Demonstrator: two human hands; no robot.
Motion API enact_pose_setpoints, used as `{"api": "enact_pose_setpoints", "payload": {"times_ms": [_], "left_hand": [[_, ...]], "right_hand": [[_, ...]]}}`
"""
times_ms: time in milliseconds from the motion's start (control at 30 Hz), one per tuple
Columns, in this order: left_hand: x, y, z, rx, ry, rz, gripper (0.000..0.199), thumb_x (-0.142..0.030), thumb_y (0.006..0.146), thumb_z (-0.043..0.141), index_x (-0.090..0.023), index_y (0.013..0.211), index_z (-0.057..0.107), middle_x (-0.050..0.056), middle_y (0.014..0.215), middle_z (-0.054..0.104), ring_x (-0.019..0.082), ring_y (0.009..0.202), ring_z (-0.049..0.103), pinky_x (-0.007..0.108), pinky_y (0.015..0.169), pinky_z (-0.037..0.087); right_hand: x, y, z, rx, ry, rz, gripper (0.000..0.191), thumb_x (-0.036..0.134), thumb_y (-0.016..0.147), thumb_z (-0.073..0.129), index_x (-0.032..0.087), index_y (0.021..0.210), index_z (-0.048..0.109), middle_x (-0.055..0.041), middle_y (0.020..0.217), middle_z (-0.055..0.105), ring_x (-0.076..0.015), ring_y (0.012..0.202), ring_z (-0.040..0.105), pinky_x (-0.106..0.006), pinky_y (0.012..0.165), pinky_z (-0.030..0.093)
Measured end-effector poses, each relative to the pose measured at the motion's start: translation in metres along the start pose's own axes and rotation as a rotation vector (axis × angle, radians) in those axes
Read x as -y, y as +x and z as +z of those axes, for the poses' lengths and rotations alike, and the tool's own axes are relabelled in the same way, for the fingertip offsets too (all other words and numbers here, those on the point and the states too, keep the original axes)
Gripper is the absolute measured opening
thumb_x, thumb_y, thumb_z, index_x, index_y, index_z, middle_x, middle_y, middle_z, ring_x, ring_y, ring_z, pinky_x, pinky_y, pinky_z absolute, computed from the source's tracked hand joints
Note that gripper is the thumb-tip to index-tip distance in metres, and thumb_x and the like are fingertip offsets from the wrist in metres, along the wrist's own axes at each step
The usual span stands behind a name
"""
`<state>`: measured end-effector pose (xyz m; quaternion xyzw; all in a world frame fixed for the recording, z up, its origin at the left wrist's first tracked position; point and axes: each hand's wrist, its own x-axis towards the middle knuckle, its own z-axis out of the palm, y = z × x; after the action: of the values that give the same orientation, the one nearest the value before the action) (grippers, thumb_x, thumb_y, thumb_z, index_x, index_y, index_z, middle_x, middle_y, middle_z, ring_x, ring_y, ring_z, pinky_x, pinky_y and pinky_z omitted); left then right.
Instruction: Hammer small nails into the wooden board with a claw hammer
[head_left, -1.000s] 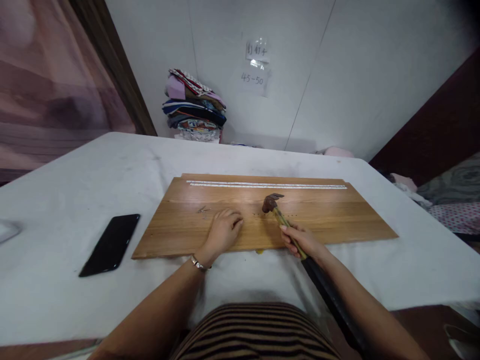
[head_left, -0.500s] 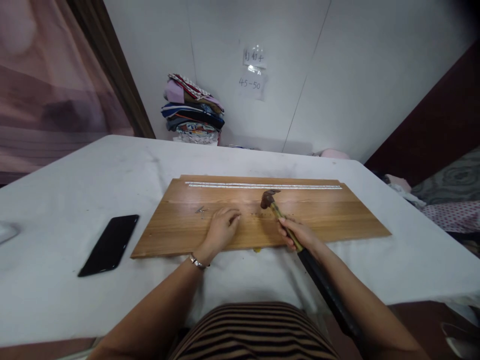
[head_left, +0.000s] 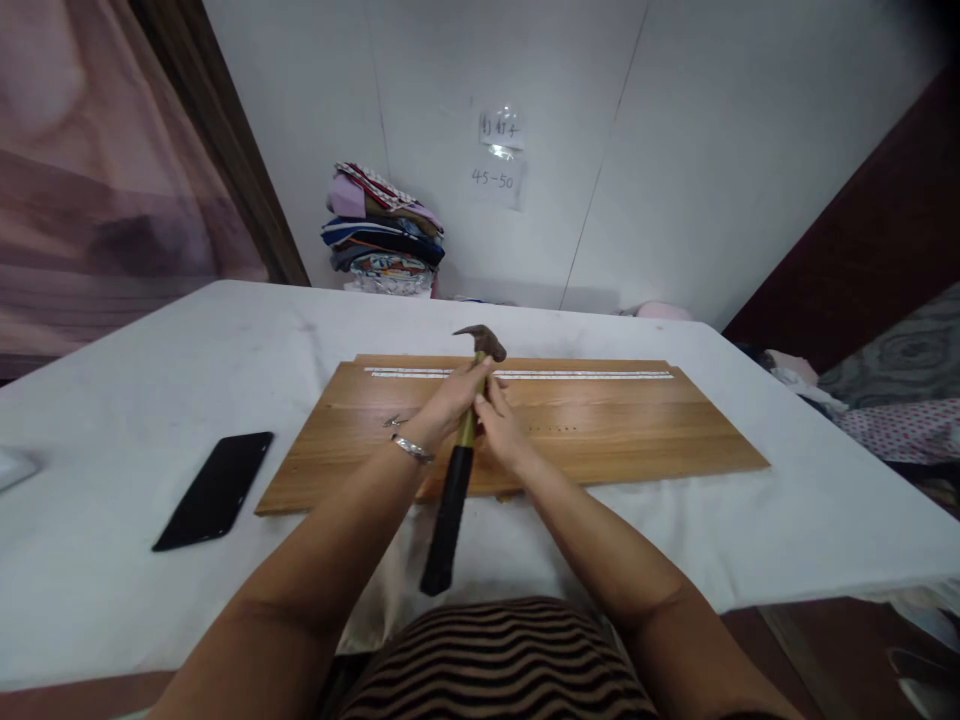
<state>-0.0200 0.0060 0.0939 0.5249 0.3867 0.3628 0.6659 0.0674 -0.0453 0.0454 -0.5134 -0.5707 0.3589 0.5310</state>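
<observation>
A claw hammer [head_left: 450, 510] with a black grip is held up over the wooden board [head_left: 615, 430], its rusty head near the board's far edge. My left hand [head_left: 454, 393], a metal watch band at its wrist, closes round the handle just below the head. Close beside it, my right hand [head_left: 501, 425] has its fingers on the same handle; some fingertips are hidden. Several loose nails [head_left: 393, 421] lie on the board left of my hands. A row of small dark nails or marks [head_left: 553, 430] runs across the board on the right.
Two white measuring strips [head_left: 585, 375] lie along the board's far side. A black phone [head_left: 214, 490] rests on the white table [head_left: 300, 330], left of the board. Folded cloths [head_left: 386, 230] are piled at the wall, where paper notes [head_left: 495, 178] hang.
My right hand has brought the hammer left and up, its head now turned the other way. My left hand has lifted off the board and taken hold of the handle.
</observation>
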Motion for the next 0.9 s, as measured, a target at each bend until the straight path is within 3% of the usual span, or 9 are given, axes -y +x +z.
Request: {"api": "enact_pose_setpoints", "payload": {"times_ms": [100, 167, 200, 267, 367, 400, 500, 633, 900], "left_hand": [[-0.006, -0.006, -0.016, -0.021, 0.048, -0.042, 0.038, -0.053, 0.092, 0.058, -0.016, 0.087, 0.060, 0.000, 0.063, 0.060, 0.014, 0.052, 0.057, 0.025, 0.052, 0.045], [-0.006, -0.013, -0.028, -0.029, 0.108, -0.064, 0.038, -0.054, 0.092, 0.058, -0.016, 0.090, 0.059, -0.002, 0.061, 0.057, 0.011, 0.048, 0.052, 0.023, 0.049, 0.042], [-0.005, -0.017, -0.034, -0.024, 0.136, -0.081, 0.039, -0.055, 0.092, 0.057, -0.016, 0.093, 0.058, -0.004, 0.059, 0.054, 0.010, 0.045, 0.049, 0.022, 0.046, 0.039], [0.000, -0.025, -0.042, 0.004, 0.179, -0.095, 0.043, -0.060, 0.091, 0.056, -0.017, 0.096, 0.056, -0.007, 0.056, 0.049, 0.009, 0.040, 0.042, 0.021, 0.042, 0.032], [0.009, -0.037, -0.045, 0.050, 0.201, -0.124, 0.050, -0.065, 0.090, 0.052, -0.016, 0.100, 0.057, -0.007, 0.057, 0.047, 0.007, 0.039, 0.038, 0.021, 0.041, 0.028], [0.012, -0.042, -0.043, 0.058, 0.206, -0.137, 0.051, -0.066, 0.090, 0.051, -0.016, 0.100, 0.057, -0.006, 0.058, 0.047, 0.007, 0.039, 0.038, 0.021, 0.041, 0.028], [0.023, -0.051, -0.032, 0.064, 0.213, -0.169, 0.050, -0.065, 0.092, 0.050, -0.017, 0.103, 0.059, -0.005, 0.061, 0.049, 0.007, 0.041, 0.040, 0.022, 0.042, 0.029], [0.035, -0.054, -0.015, 0.131, 0.188, -0.292, 0.045, -0.060, 0.097, 0.042, -0.019, 0.104, 0.058, -0.005, 0.063, 0.049, 0.007, 0.041, 0.038, 0.022, 0.041, 0.027], [0.042, -0.044, 0.001, 0.083, 0.270, -0.370, 0.043, -0.061, 0.096, 0.044, -0.020, 0.100, 0.055, -0.006, 0.061, 0.047, 0.008, 0.040, 0.037, 0.022, 0.041, 0.029]], "right_hand": [[-0.003, -0.016, 0.001, 0.154, -0.047, -0.047, 0.076, 0.040, 0.090, 0.058, 0.027, 0.160, 0.031, -0.0064, 0.123, 0.068, -0.0214, 0.098, 0.066, -0.037, 0.085, 0.057], [-0.008, -0.026, -0.018, 0.290, -0.122, -0.077, 0.060, 0.037, 0.092, 0.054, 0.025, 0.150, 0.049, -0.0036, 0.096, 0.073, -0.0189, 0.081, 0.067, -0.035, 0.078, 0.057], [-0.012, -0.029, -0.034, 0.274, -0.178, -0.082, 0.049, 0.038, 0.094, 0.051, 0.024, 0.139, 0.062, -0.0036, 0.090, 0.074, -0.0188, 0.079, 0.067, -0.035, 0.078, 0.057], [-0.024, -0.028, -0.075, 0.107, -0.321, -0.036, 0.043, 0.038, 0.095, 0.047, 0.021, 0.126, 0.071, -0.0061, 0.092, 0.075, -0.0196, 0.079, 0.069, -0.035, 0.077, 0.057], [-0.044, -0.017, -0.148, -0.184, -0.699, 0.103, 0.043, 0.031, 0.093, 0.046, 0.017, 0.126, 0.069, -0.0100, 0.109, 0.076, -0.0213, 0.093, 0.070, -0.034, 0.085, 0.055], [-0.051, -0.014, -0.171, -0.249, -0.870, 0.167, 0.042, 0.030, 0.091, 0.048, 0.018, 0.126, 0.069, -0.0100, 0.113, 0.075, -0.0214, 0.098, 0.069, -0.033, 0.090, 0.054], [-0.067, -0.013, -0.218, -0.371, -1.010, 0.276, 0.044, 0.023, 0.090, 0.045, 0.010, 0.126, 0.066, -0.0206, 0.127, 0.067, -0.0284, 0.118, 0.061, -0.040, 0.101, 0.046], [-0.085, -0.027, -0.234, -0.402, -1.134, 0.407, 0.039, 0.024, 0.093, 0.040, 0.009, 0.115, 0.069, -0.0234, 0.124, 0.065, -0.0324, 0.119, 0.057, -0.047, 0.104, 0.040], [-0.097, -0.031, -0.234, -0.312, -1.238, 0.453, 0.039, 0.029, 0.099, 0.039, 0.014, 0.119, 0.068, -0.0185, 0.135, 0.060, -0.0293, 0.127, 0.051, -0.043, 0.106, 0.035]]}}
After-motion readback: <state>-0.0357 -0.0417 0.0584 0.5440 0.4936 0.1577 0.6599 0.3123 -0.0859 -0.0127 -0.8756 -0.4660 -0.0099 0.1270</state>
